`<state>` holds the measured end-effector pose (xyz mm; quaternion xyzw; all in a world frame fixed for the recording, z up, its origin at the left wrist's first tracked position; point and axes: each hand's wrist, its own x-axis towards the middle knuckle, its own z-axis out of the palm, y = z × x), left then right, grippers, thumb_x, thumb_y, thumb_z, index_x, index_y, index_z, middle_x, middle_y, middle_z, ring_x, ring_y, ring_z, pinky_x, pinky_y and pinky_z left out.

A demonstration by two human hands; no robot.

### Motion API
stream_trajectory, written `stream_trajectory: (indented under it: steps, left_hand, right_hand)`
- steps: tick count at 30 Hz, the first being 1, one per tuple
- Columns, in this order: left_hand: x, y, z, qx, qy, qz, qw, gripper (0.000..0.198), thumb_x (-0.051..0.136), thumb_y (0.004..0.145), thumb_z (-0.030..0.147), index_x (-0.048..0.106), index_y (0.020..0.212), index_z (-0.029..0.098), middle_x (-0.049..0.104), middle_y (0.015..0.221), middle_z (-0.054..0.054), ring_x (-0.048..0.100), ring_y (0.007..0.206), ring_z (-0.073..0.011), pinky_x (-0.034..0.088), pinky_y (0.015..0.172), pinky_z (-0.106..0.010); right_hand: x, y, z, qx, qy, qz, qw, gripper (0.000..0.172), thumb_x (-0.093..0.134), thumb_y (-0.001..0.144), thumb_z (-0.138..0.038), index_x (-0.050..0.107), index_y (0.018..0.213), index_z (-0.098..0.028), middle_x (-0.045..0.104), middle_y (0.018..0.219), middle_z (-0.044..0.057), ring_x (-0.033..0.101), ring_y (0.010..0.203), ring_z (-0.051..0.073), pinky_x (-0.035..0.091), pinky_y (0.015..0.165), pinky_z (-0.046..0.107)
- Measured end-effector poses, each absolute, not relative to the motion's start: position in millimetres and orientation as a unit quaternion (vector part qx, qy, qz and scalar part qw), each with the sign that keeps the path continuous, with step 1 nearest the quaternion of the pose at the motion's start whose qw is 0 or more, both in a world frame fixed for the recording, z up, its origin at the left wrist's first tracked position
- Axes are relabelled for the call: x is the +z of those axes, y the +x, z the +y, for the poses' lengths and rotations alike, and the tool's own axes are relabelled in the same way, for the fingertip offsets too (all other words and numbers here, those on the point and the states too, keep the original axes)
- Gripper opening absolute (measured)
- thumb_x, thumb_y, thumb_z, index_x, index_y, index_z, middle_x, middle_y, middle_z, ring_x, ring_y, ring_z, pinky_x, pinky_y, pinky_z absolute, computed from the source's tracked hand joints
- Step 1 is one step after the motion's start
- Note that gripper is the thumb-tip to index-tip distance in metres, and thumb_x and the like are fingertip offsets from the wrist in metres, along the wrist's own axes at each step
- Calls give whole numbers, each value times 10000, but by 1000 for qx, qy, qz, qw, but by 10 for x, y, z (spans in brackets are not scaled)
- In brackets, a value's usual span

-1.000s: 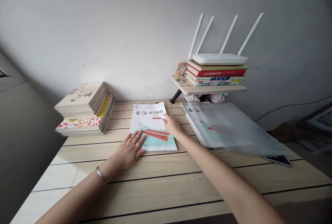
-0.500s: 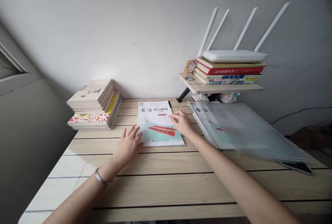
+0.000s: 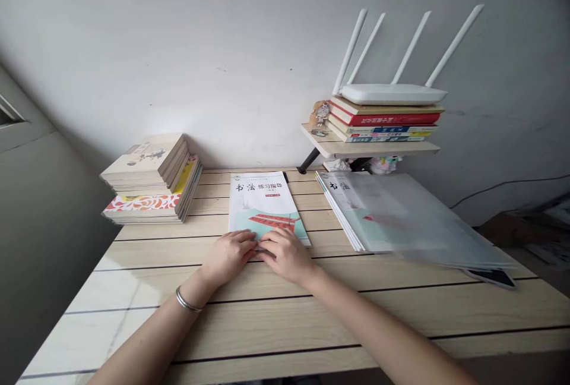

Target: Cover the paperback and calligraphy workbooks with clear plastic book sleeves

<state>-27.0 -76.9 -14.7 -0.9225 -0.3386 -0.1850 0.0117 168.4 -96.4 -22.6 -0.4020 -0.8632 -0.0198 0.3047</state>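
Note:
A thin calligraphy workbook (image 3: 262,204) with a white and teal cover lies flat on the wooden table (image 3: 312,314), in the middle towards the wall. Both hands meet at its near edge. My left hand (image 3: 229,254), with a silver bracelet on the wrist, has its fingers curled onto the lower left part of the cover. My right hand (image 3: 285,254) lies beside it with fingers together, pressed on the lower edge. Fingertips of the two hands touch.
A stack of books (image 3: 151,180) stands at the table's far left. To the right lies a pile of thin workbooks under a clear plastic sheet (image 3: 401,218). Above it a small shelf (image 3: 369,148) carries several books and a white router (image 3: 392,94).
My right hand has drawn back from the workbook's right middle to its near edge. My left hand has curled its fingers and shifted right to meet it. The workbook stays put.

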Motion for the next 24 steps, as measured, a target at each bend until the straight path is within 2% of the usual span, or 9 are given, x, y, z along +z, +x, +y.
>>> stream_trajectory:
  steps: [8,13,17,24]
  left_hand:
    - [-59,-371,-777,-163,-933,-318,38,280,403,912,185,680,872,165,692,957,-87,646,814,-174,519,755,-327]
    - [-6,-523,-757,-146,-936,-320,6,265,444,871,145,669,738,188,689,955,-63,617,838,-171,498,765,-312]
    - [25,-564,-744,-146,-931,-334,-7,274,460,835,115,654,660,198,695,951,-45,602,814,-163,481,762,-309]
    - [68,-593,-747,-161,-921,-351,-57,245,488,810,144,688,690,220,700,994,-22,618,847,-156,462,827,-314]
  right_hand:
    - [-203,1942,-934,-91,-370,-887,262,187,542,869,-199,684,747,-205,674,756,32,554,768,172,385,762,342]
    - [-50,2343,-920,-14,-400,-888,228,195,572,838,-190,708,707,-239,687,749,18,550,807,181,392,788,353]
    - [8,2550,-887,51,-444,-870,207,178,614,801,-206,729,678,-263,690,827,19,534,850,194,426,773,336]
    - [38,2729,-856,133,-496,-841,171,86,693,736,-231,752,727,-293,662,966,14,521,915,205,439,792,341]
